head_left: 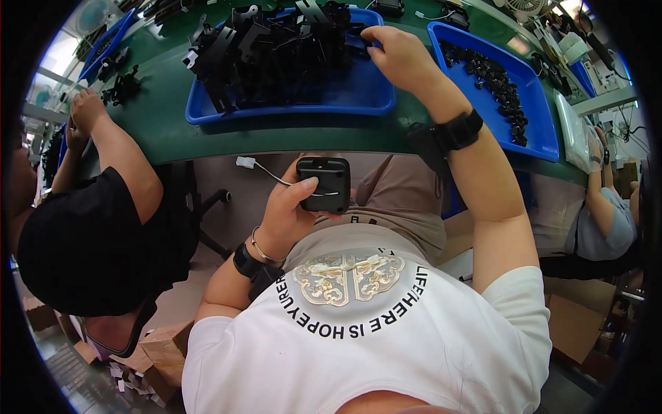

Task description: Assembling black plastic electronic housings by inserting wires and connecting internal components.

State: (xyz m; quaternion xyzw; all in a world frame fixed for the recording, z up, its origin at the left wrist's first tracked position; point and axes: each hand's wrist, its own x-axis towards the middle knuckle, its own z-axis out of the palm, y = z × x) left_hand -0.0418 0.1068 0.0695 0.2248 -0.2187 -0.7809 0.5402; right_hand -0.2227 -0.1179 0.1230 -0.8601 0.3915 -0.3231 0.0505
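Note:
In front of my lap, my left hand (pixel 281 212) is closed round a square black plastic housing (pixel 329 181), with the thumb lying across its face. A thin white cable leads off to the left from it and ends in a small white connector (pixel 245 162). My right hand (pixel 405 61) reaches out over the right end of a blue tray (pixel 289 112) heaped with black plastic parts (pixel 276 58). Its fingertips pinch a dark plastic part (pixel 356 43) at the edge of the heap; the part's full shape is hidden.
Right of my right forearm, a second blue tray (pixel 486 103) holds many small black pieces (pixel 498 83). The trays stand on a green table (pixel 162 131). At the left a co-worker in black (pixel 103 228) handles parts; another person's arm (pixel 600 200) shows at the right. Cardboard boxes (pixel 165 345) stand below left.

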